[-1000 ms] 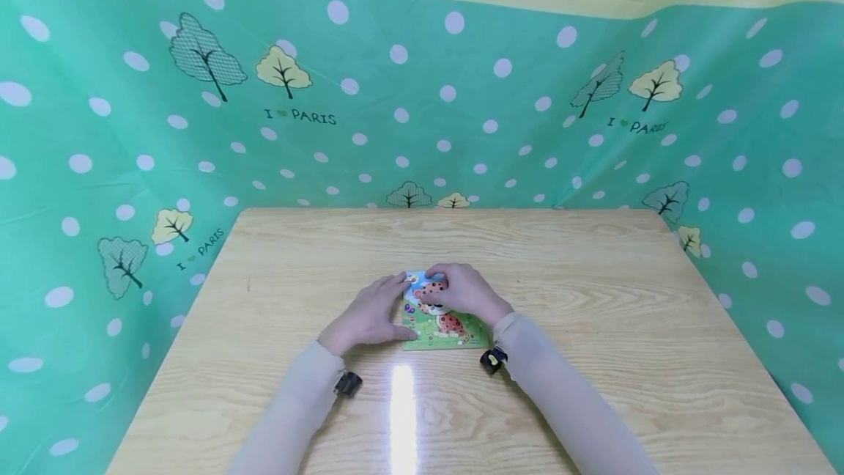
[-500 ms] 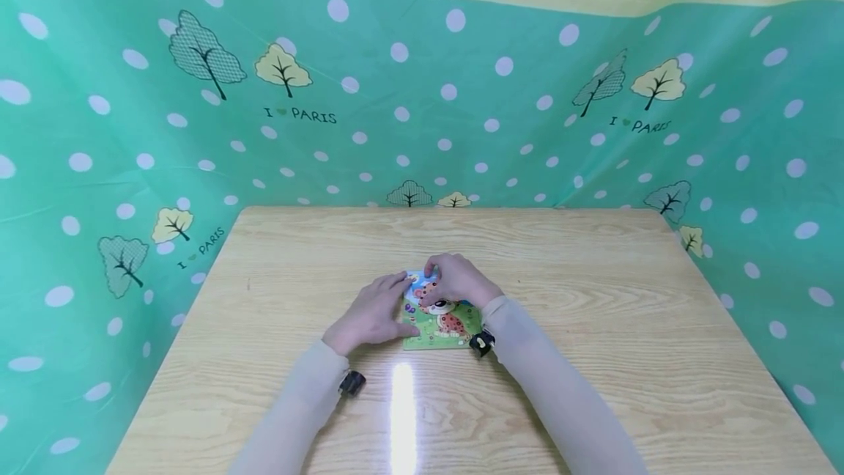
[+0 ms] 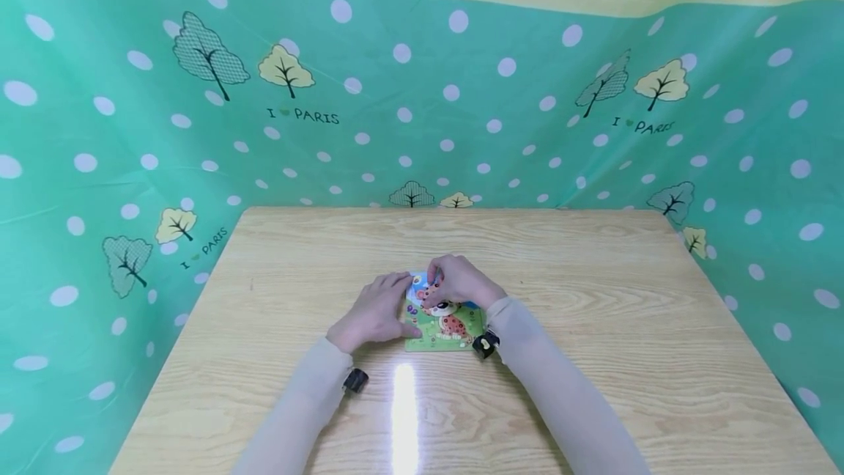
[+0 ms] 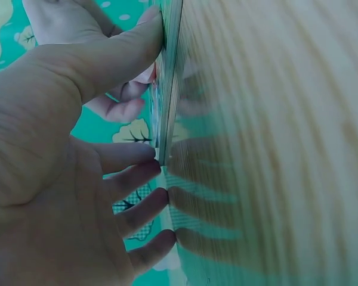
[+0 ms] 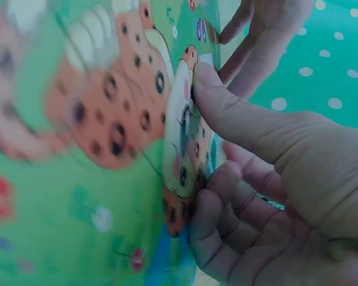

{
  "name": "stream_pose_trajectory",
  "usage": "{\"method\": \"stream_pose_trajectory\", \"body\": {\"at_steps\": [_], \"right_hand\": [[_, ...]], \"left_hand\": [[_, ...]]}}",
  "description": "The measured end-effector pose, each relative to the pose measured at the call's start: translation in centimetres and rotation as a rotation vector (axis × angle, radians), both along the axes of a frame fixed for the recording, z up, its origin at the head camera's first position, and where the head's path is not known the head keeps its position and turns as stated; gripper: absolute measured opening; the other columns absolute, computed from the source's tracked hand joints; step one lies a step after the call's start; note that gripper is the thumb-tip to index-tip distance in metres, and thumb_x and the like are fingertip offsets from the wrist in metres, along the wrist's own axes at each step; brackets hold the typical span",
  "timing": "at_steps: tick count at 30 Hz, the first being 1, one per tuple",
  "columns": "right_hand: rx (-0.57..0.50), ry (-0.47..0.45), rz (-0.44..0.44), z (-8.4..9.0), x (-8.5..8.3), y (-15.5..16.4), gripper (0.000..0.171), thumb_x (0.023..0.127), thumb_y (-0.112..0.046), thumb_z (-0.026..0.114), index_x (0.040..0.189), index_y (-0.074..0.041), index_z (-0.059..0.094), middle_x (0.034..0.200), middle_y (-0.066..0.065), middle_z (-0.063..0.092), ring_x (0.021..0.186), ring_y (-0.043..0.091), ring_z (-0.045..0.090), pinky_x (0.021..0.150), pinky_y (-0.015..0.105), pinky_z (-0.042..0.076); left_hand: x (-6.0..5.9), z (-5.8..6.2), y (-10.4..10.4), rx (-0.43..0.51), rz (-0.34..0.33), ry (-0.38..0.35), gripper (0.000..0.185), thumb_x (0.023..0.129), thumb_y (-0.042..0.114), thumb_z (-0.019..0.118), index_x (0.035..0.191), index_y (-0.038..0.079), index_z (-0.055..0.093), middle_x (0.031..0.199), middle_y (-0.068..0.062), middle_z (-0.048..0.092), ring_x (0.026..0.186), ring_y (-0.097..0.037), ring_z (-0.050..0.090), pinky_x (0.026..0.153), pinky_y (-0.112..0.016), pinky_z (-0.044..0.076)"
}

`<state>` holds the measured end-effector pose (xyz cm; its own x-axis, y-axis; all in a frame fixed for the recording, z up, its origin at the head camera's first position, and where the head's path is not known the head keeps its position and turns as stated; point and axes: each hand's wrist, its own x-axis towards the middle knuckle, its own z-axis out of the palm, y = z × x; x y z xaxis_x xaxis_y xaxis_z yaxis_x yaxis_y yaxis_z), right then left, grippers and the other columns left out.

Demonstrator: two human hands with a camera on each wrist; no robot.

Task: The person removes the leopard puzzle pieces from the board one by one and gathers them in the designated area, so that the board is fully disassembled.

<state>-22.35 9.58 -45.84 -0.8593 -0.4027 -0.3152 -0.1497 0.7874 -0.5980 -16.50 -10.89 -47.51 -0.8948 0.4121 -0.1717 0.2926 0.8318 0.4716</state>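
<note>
A thin picture puzzle board (image 3: 430, 344), green below and blue above, lies flat on the table with a spotted leopard printed on it. My left hand (image 3: 373, 313) lies along its left side, with the thumb on the board's near left corner. Its other fingers stretch out to the far left corner, straight in the left wrist view. My right hand (image 3: 463, 282) reaches over the upper part and pinches the leopard-head puzzle piece (image 5: 182, 149) between thumb and fingers. In the right wrist view the head piece stands slightly proud of the board, above the leopard's body (image 5: 116, 113).
The wooden table (image 3: 593, 358) spreads around the board, with a bright light reflection in front of it. A green dotted curtain (image 3: 409, 94) with printed trees hangs behind and at both sides. A black wrist camera (image 3: 486, 345) sits near the board's right corner.
The right hand has shifted slightly left and away from me over the board, showing more of the leopard's face. The left hand stays at the board's left side.
</note>
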Motion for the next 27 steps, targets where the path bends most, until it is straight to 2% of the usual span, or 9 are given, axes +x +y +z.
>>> {"method": "stream_pose_trajectory", "body": {"at_steps": [3,8,11,18,22,27], "right_hand": [[-0.014,-0.004,-0.017,-0.1,0.2,-0.1,0.045,0.079,-0.03,0.096,0.111,-0.013,0.07,0.081,0.002,0.06,0.066,0.014,0.052,0.057,0.026,0.047],[-0.008,0.017,-0.041,-0.3,0.5,-0.1,0.064,0.079,-0.034,0.096,0.133,-0.013,0.067,0.084,0.003,0.065,0.065,0.014,0.056,0.057,0.028,0.047],[-0.002,0.034,-0.035,-0.3,0.7,-0.2,0.072,0.079,-0.038,0.096,0.139,-0.012,0.066,0.087,0.003,0.066,0.069,0.016,0.059,0.06,0.029,0.049],[0.003,0.057,0.001,-0.4,0.4,-0.2,0.073,0.078,-0.041,0.096,0.135,-0.009,0.064,0.087,0.003,0.066,0.073,0.017,0.059,0.063,0.03,0.05],[-0.012,0.035,-0.015,-0.5,0.6,-0.1,0.07,0.079,-0.039,0.095,0.136,-0.011,0.065,0.087,0.003,0.067,0.071,0.017,0.061,0.061,0.03,0.051],[-0.013,0.07,-0.036,-0.9,1.3,0.2,0.062,0.082,-0.041,0.092,0.135,-0.016,0.072,0.085,0.0,0.067,0.073,0.016,0.058,0.063,0.03,0.049]], "left_hand": [[-0.2,0.0,0.0,-0.005,0.004,0.009,0.114,0.075,0.05,0.094,0.164,0.005,0.037,0.171,-0.015,0.037,0.156,-0.041,0.036,0.13,-0.061,0.03],[-0.5,-0.2,-0.1,-0.02,0.005,0.013,0.113,0.074,0.05,0.095,0.163,0.006,0.04,0.169,-0.014,0.038,0.154,-0.04,0.037,0.129,-0.06,0.032],[-0.6,-0.3,-0.2,-0.019,0.008,0.009,0.113,0.075,0.05,0.095,0.163,0.006,0.04,0.169,-0.014,0.037,0.154,-0.04,0.036,0.129,-0.061,0.031],[-0.6,-0.5,0.0,-0.003,0.012,0.004,0.113,0.075,0.049,0.094,0.164,0.006,0.039,0.17,-0.014,0.036,0.154,-0.039,0.036,0.129,-0.06,0.031],[-0.4,-0.4,0.1,0.006,0.015,-0.003,0.114,0.074,0.05,0.094,0.164,0.007,0.039,0.171,-0.013,0.036,0.154,-0.038,0.036,0.13,-0.06,0.03],[-0.4,-0.2,0.3,0.004,0.022,-0.011,0.116,0.074,0.051,0.094,0.165,0.007,0.037,0.171,-0.013,0.036,0.155,-0.037,0.036,0.13,-0.059,0.03]]}}
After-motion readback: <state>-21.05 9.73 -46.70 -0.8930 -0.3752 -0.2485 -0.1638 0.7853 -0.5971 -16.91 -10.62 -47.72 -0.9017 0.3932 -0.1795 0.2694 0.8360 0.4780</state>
